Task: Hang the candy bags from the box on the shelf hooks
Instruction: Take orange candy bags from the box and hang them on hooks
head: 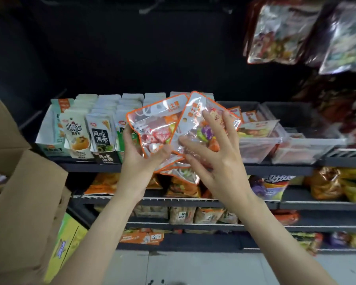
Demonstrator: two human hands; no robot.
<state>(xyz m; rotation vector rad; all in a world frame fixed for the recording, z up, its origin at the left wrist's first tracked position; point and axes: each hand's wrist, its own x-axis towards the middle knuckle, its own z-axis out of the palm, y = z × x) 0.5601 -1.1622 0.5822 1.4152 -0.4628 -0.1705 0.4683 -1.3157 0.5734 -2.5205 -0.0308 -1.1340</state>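
I hold a fan of clear candy bags with orange edges in front of the shelf. My left hand (144, 155) grips the left bag (154, 124) from below, thumb on its front. My right hand (212, 153) lies with spread fingers on the right bag (197, 112), its thumb pressing the bag's lower part. More bags of the same kind (181, 171) hang below, between my hands. The brown cardboard box (27, 202) stands open at the left. Blurred bags hang from hooks (280, 31) at the upper right; the hooks themselves are hidden.
A dark shelf (275, 168) carries upright snack pouches (78, 136) on the left and clear plastic bins (261, 138) on the right. Lower shelves hold chip bags (273, 186) and packets. The back wall above the pouches is black. Grey floor lies below.
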